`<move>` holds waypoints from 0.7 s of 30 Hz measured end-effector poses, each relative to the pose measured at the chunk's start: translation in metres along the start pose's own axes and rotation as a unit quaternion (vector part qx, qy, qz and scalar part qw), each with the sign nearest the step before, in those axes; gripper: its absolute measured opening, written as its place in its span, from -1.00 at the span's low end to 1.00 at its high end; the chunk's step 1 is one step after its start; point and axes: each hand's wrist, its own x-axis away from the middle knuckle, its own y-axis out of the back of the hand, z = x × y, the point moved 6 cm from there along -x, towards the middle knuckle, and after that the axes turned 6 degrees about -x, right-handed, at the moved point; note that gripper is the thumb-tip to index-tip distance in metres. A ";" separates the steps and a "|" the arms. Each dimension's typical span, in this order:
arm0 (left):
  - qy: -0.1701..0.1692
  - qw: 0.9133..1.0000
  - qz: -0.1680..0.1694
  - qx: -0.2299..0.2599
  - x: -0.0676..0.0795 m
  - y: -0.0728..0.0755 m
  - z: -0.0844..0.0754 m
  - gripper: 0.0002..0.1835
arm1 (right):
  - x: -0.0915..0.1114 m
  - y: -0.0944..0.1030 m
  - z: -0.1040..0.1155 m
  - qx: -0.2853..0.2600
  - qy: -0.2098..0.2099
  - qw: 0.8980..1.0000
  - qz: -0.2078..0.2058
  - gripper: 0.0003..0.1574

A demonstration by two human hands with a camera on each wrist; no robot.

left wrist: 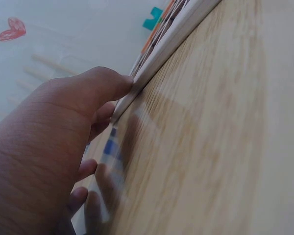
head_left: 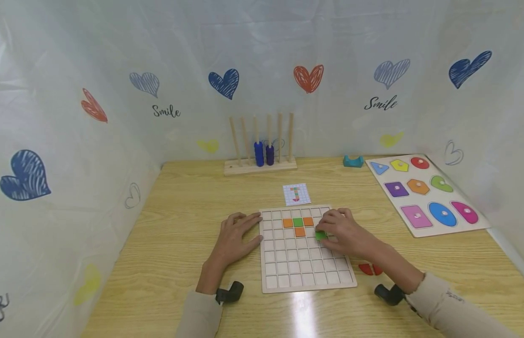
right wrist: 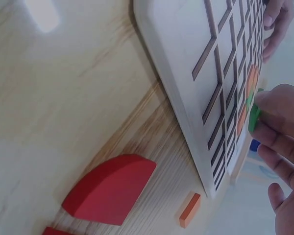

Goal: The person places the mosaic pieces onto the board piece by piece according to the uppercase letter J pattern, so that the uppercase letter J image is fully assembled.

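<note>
On the table lies a square wooden grid board [head_left: 283, 268]. Three orange tiles [head_left: 300, 232] and one green tile [head_left: 297, 222] are set in its upper cells. My right hand [head_left: 344, 234] pinches another green square tile [right wrist: 255, 117] between thumb and fingertips, low over the right part of the grid. At the board's left edge rests my left hand [head_left: 235, 237], fingers extended and the thumb [left wrist: 118, 87] against the side of the board. Above the board lies a small pattern card [head_left: 296, 194] with a coloured figure printed on it.
Red quarter-round pieces [right wrist: 112, 188] and an orange piece [right wrist: 190, 210] lie right of the board. A shape puzzle [head_left: 427, 195] is at the right. Behind stand a peg rack [head_left: 259, 166] with blue and purple beads and a teal piece [head_left: 353, 162].
</note>
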 end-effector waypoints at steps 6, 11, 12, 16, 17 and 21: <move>-0.001 1.000 -0.001 0.002 0.000 0.000 0.000 -0.41 | -0.003 -0.002 0.003 -0.014 0.002 1.000 -0.001 -0.76; -0.003 1.000 -0.001 0.000 -0.001 -0.001 0.000 -0.40 | -0.005 -0.005 0.007 -0.011 0.008 1.000 -0.002 -0.79; -0.003 1.000 0.000 -0.001 -0.001 -0.001 0.000 -0.40 | -0.006 -0.006 0.007 -0.010 0.009 1.000 -0.001 -0.80; -0.003 1.000 -0.002 -0.001 -0.001 -0.001 0.001 -0.41 | -0.009 -0.009 0.010 -0.009 0.009 1.000 0.003 -0.81; -0.003 1.000 -0.003 -0.002 -0.001 -0.001 0.001 -0.41 | -0.010 -0.010 0.010 -0.007 0.011 1.000 0.003 -0.81; -0.002 1.000 -0.003 -0.005 -0.001 -0.002 0.001 -0.41 | -0.013 -0.013 0.013 -0.004 0.025 1.000 0.000 -0.79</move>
